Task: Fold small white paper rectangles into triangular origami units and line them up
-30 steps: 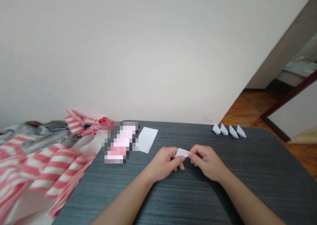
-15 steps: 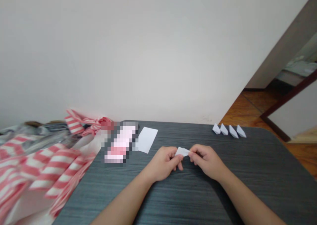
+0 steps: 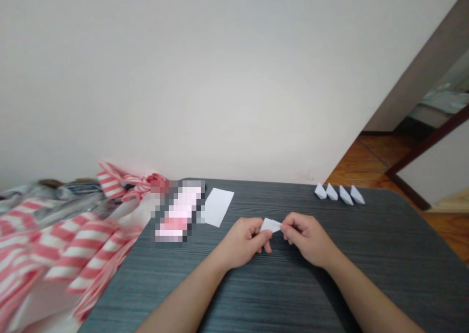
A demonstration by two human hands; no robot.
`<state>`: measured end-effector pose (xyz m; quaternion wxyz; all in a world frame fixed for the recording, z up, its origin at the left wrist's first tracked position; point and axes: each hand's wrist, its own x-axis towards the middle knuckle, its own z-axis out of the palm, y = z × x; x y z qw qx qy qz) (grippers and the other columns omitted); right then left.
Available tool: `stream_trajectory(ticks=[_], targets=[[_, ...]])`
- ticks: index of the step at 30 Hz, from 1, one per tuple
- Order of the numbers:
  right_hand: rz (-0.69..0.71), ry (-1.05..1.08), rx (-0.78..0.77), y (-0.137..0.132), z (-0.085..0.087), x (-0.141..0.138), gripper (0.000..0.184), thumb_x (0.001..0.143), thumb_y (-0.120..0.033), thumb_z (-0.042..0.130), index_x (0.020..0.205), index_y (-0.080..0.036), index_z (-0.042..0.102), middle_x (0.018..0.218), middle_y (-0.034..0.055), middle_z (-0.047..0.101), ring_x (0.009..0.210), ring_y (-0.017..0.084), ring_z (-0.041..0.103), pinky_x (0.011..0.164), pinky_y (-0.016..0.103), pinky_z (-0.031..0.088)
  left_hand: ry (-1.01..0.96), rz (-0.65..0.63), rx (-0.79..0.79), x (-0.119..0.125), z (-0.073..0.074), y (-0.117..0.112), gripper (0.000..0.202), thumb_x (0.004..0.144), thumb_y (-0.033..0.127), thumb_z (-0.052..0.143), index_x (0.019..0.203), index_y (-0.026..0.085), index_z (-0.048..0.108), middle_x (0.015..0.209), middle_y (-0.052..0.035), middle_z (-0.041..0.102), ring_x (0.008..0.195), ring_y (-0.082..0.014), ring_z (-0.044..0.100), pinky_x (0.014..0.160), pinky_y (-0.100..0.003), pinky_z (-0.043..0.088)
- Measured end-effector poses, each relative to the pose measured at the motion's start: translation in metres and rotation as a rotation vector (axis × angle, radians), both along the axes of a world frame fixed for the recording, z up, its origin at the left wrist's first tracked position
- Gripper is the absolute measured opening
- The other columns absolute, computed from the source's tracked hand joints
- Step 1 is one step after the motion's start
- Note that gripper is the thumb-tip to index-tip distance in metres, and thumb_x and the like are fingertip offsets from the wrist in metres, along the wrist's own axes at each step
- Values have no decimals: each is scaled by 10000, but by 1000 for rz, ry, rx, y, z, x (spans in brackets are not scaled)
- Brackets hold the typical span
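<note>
My left hand (image 3: 242,242) and my right hand (image 3: 306,240) hold a small folded piece of white paper (image 3: 270,225) between them, pinching it at either end above the dark grey wood-grain table (image 3: 278,299). Beyond my hands, a flat white paper rectangle (image 3: 218,207) lies on the table. Several small folded white paper boats (image 3: 339,194) stand in a row along the far right edge of the table.
A pixelated, blurred pink and white object (image 3: 179,213) lies on the table left of the paper. Red-and-white striped fabric (image 3: 73,250) is heaped past the table's left edge. A white wall stands behind the table, and a wooden floor (image 3: 366,162) shows to the right.
The folded paper has shifted slightly, and my right fingers have closed in a little on it. Nothing else has visibly moved.
</note>
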<state>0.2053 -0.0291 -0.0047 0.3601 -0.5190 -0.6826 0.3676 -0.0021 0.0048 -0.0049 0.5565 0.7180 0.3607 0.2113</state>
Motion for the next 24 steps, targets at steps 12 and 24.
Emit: stream_trajectory(ticks=[12, 24], targets=[[-18, 19, 1, 0, 1, 2, 197, 897, -195, 526, 704, -182, 564, 590, -30, 560, 545, 118, 516, 558, 228, 398, -17, 8, -6, -1, -3, 0, 259, 927, 319, 518, 819, 130, 657, 710, -46, 708, 568, -108, 565, 552, -198, 409], [50, -32, 72, 0, 2, 1, 164, 890, -164, 545, 735, -182, 593, 639, -22, 571, 597, 124, 516, 588, 226, 391, -223, 36, -95, -1, -3, 1, 467, 989, 472, 353, 998, 110, 647, 813, -97, 731, 559, -125, 566, 550, -230, 435]])
